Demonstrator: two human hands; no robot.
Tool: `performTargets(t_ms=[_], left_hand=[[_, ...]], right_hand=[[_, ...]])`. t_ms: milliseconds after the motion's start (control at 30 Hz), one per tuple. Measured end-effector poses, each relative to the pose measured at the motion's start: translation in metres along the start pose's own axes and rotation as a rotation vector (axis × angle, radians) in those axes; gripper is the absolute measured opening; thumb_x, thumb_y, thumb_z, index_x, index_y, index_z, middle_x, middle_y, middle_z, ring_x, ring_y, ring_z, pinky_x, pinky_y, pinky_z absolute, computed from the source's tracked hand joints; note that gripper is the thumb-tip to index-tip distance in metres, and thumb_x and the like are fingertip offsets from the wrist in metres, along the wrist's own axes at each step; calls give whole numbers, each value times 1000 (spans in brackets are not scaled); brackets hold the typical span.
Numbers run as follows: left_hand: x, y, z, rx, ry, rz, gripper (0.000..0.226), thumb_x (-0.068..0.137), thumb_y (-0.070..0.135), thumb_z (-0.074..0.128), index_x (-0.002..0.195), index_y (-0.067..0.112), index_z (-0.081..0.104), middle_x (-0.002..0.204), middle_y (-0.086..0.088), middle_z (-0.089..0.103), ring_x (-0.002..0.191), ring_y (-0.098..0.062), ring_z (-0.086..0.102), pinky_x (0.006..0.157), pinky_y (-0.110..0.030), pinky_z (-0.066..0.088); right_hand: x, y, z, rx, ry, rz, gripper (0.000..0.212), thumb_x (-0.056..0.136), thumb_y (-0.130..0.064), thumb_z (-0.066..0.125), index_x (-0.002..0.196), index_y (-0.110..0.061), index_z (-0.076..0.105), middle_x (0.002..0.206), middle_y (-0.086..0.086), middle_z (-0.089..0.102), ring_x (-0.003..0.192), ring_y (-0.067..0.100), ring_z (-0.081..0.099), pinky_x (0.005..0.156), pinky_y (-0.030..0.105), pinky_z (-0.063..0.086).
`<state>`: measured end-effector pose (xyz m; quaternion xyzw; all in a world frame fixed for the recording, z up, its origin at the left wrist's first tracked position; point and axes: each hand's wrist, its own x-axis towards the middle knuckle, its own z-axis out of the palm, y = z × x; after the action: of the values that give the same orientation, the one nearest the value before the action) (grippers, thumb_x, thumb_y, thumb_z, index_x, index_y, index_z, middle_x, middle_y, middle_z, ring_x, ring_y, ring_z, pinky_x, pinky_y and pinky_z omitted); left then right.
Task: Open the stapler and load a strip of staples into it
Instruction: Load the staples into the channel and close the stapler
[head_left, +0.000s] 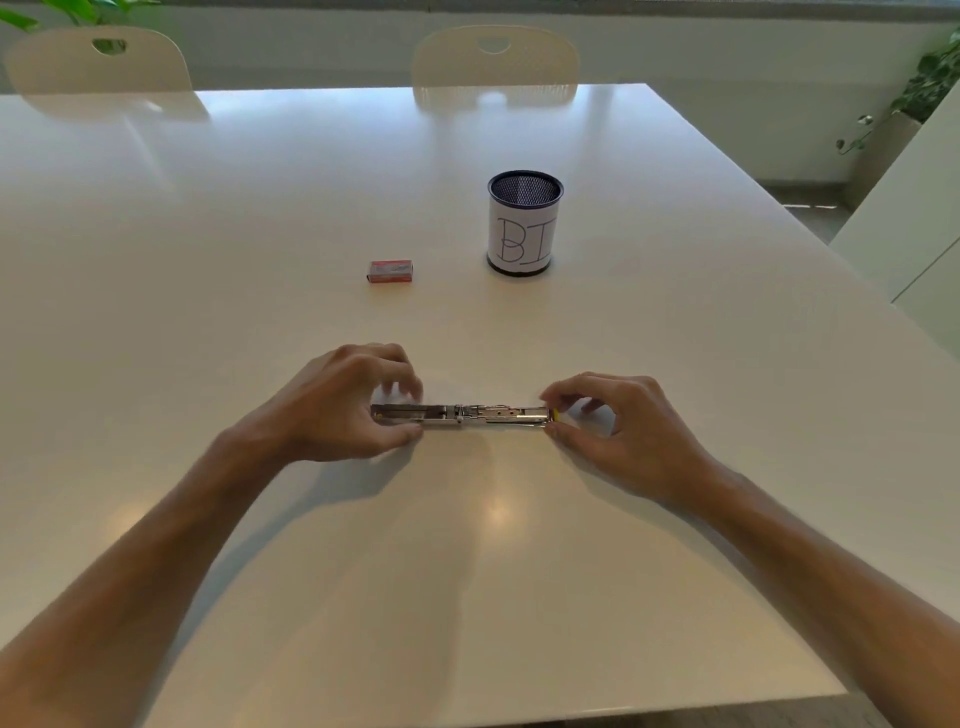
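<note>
The stapler (461, 415) lies flat on the white table (260, 234), swung fully open into one long metal line that runs left to right, nearer the near edge than the far one and about midway between the side edges. My left hand (353, 402) pinches its left end: the thumb sits on the near side of the metal and the curled fingers (400, 387) come down on the far side, so the hand is closed on the stapler. My right hand (618, 421) takes the right end the same way, thumb near and forefinger far, pinching a small yellow tip there; the other fingers curl loosely, touching nothing. Whether a staple strip lies in the open channel I cannot tell.

Farther toward the far edge, well apart from my hands, a small red staple box (390, 271) lies flat. Just to its right stands a mesh pen cup (523, 223) wrapped in white paper with "BI" written on it.
</note>
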<state>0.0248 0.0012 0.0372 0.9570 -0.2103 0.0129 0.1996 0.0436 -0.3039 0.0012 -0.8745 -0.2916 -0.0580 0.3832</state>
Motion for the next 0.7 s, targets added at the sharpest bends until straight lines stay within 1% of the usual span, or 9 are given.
performTargets(t_ms=[33, 100, 267, 333, 400, 467, 567, 600, 700], left_hand=[[-1, -4, -3, 14, -17, -23, 25, 68, 49, 67, 83, 29, 70, 90, 15, 62, 82, -12, 63, 75, -40, 53], [-4, -9, -7, 13, -46, -55, 18, 67, 45, 67, 76, 30, 67, 88, 14, 62, 81, -14, 63, 75, -42, 53], [-6, -11, -9, -135, -59, -48, 12, 69, 35, 73, 75, 25, 71, 84, 8, 68, 79, -20, 64, 75, -45, 51], [-7, -12, -8, -224, -13, -47, 13, 70, 35, 74, 76, 24, 71, 79, 7, 70, 77, -15, 64, 76, -40, 51], [-7, -12, -8, -345, 52, -60, 17, 72, 38, 76, 79, 24, 71, 78, 7, 70, 73, -8, 61, 73, -30, 51], [-5, -11, -6, -459, 115, -37, 16, 76, 34, 83, 83, 25, 72, 80, 7, 71, 73, -3, 61, 75, -23, 51], [-1, 1, 4, -639, 228, -10, 13, 78, 23, 81, 89, 23, 73, 86, 11, 75, 78, -3, 66, 76, -24, 54], [1, 6, 9, -691, 272, -15, 14, 78, 21, 80, 91, 21, 74, 88, 10, 76, 80, -5, 68, 77, -24, 55], [5, 21, 27, -764, 395, -55, 18, 80, 15, 76, 94, 25, 74, 91, 13, 77, 85, -9, 73, 85, -29, 57]], right_hand=[[0, 0, 0, 1, 2, -2, 24, 83, -21, 76, 106, -27, 72, 92, -18, 72, 89, 3, 66, 78, 11, 45], [1, -1, 1, 3, -5, -7, 28, 83, -19, 76, 110, -24, 72, 93, -17, 72, 89, 4, 66, 78, 12, 46], [3, -2, 1, 17, -12, -9, 28, 83, -20, 77, 111, -22, 73, 93, -15, 71, 88, 8, 65, 78, 20, 49], [2, -1, 1, 34, -13, 3, 27, 83, -19, 78, 109, -23, 72, 92, -13, 71, 88, 10, 64, 78, 21, 50], [2, 0, 1, 50, -17, 8, 25, 83, -19, 78, 108, -23, 72, 91, -11, 71, 88, 10, 64, 77, 21, 49], [2, 0, 2, 64, -29, 9, 23, 84, -21, 77, 107, -24, 72, 92, -13, 70, 88, 9, 64, 78, 21, 49], [2, -1, 4, 74, -45, 8, 17, 87, -25, 75, 103, -27, 72, 95, -14, 69, 89, 11, 65, 79, 29, 51], [3, -1, 4, 84, -41, 4, 15, 87, -25, 75, 101, -28, 72, 96, -13, 70, 90, 11, 65, 78, 29, 51], [3, -3, 4, 155, -13, 5, 16, 87, -19, 76, 101, -25, 74, 97, -12, 71, 89, 9, 67, 75, 19, 51]])
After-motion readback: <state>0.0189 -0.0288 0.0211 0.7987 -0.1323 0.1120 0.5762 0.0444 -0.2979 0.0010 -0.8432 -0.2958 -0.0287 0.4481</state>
